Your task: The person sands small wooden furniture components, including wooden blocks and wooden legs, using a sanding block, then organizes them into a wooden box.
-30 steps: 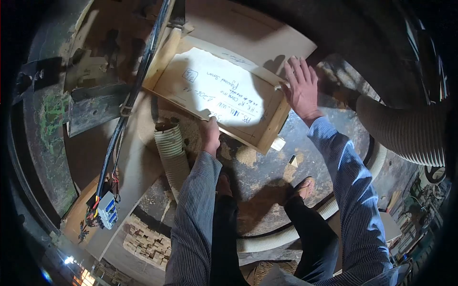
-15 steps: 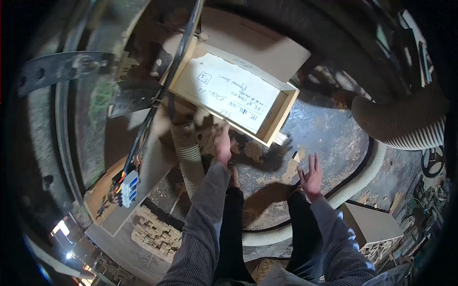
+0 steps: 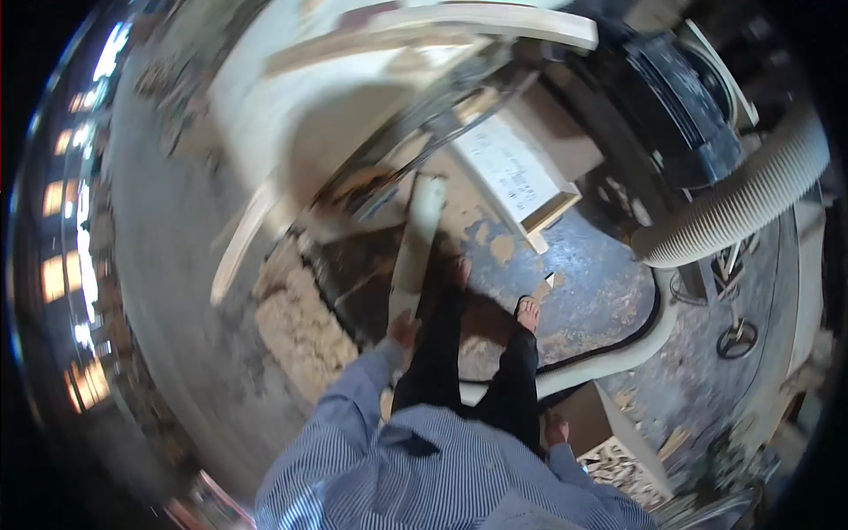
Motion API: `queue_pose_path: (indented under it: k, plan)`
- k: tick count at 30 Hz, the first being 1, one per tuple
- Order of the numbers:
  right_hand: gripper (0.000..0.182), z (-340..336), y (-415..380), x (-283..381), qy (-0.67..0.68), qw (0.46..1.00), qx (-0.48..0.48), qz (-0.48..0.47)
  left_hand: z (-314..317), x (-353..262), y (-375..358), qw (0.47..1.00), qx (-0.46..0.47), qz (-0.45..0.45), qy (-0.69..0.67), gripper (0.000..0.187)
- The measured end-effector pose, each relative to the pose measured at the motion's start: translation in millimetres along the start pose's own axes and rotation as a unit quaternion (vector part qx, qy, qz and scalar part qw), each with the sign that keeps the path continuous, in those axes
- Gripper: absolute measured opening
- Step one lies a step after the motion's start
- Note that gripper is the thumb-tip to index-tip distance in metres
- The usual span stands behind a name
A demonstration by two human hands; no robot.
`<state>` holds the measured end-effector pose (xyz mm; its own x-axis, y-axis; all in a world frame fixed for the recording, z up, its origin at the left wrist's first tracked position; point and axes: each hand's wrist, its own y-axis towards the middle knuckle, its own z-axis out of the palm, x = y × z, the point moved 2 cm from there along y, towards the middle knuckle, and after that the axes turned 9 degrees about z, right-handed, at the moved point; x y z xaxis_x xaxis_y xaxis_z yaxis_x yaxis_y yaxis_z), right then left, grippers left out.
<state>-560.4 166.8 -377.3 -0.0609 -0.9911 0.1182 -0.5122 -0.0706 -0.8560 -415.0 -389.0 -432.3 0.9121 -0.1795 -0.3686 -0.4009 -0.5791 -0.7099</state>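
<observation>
My left hand (image 3: 405, 329) hangs low beside my left leg, overlapping the lower end of a pale hose (image 3: 413, 256) in this view; its fingers are blurred. Down by my right leg, my right hand (image 3: 556, 429) is close to a box of small wood pieces (image 3: 594, 415), its fingers partly hidden. In front of my feet, a shallow wooden tray (image 3: 555, 212) holds a white sheet (image 3: 511, 163) with handwriting on it.
A large pale machine table (image 3: 256, 97) with a curved wooden piece (image 3: 495, 19) stands ahead. One thick ribbed hose (image 3: 751, 199) bends at the right; a thinner hose (image 3: 618, 358) curves across the floor. Stacked wood pieces (image 3: 296, 327) lie at left.
Both hands have dropped back toward my sides, the left from beside the tray, the right from an open, spread pose. My view has swung, showing more of the machine table and left floor.
</observation>
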Motion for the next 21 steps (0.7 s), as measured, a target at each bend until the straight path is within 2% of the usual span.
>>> queue_pose_path:
  k: [2,4,6,7,8,10,11,13,14,15,16,18,20,21]
  plan:
    - [0.032,-4.8,36.9,-19.2,-0.182,0.975,0.031,-0.124,-31.6,21.3,-68.2,0.999,-0.036,-0.032,-0.011,0.07]
    - [0.032,-43.8,83.9,-10.5,-0.253,0.945,-0.009,-0.207,-26.1,41.8,-135.0,0.994,-0.072,-0.054,-0.056,0.069]
    - [0.033,-78.3,164.2,-15.8,-0.218,0.914,-0.082,-0.331,-32.7,37.9,-219.4,0.982,-0.086,-0.155,-0.073,0.069]
    - [0.035,-119.7,157.0,19.9,-0.171,0.941,-0.09,-0.276,-19.1,56.1,-249.3,0.976,-0.104,-0.169,-0.091,0.069]
    - [0.038,-173.1,143.6,65.4,-0.12,0.963,-0.101,-0.22,12.7,80.3,-272.9,0.98,-0.088,-0.174,-0.038,0.069]
    - [0.05,-251.3,86.1,158.4,-0.022,0.978,-0.121,-0.169,80.4,115.2,-301.3,0.985,-0.008,-0.171,0.032,0.069]
    - [0.054,-269.2,87.8,176.4,-0.025,0.968,-0.141,-0.206,107.9,121.0,-310.7,0.984,0.051,-0.164,0.049,0.069]
    - [0.058,-296.2,87.3,225.8,0.009,0.937,-0.164,-0.309,140.4,109.8,-332.1,0.986,0.06,-0.155,-0.001,0.069]
    - [0.056,-304.7,54.3,266.6,0.035,0.919,-0.156,-0.361,155.6,105.3,-340.6,0.986,0.086,-0.14,-0.035,0.068]
    - [0.054,-300.0,63.7,296.3,0.08,0.909,-0.112,-0.393,166.0,102.4,-348.3,0.985,0.078,-0.145,-0.052,0.068]
    - [0.053,-302.0,-0.9,344.6,0.086,0.895,-0.072,-0.432,173.6,101.9,-354.6,0.979,0.062,-0.174,-0.084,0.067]
    - [0.06,-282.6,-54.2,422.3,0.045,0.886,-0.059,-0.457,177.9,95.3,-364.5,0.97,0.043,-0.203,-0.128,0.066]
    - [0.064,-255.0,-119.2,500.4,0.003,0.829,-0.034,-0.558,168.6,93.3,-380.2,0.948,-0.058,-0.236,-0.204,0.064]
    - [0.063,-236.1,-136.0,536.1,-0.017,0.798,-0.063,-0.599,184.3,110.9,-380.6,0.945,-0.098,-0.228,-0.212,0.059]
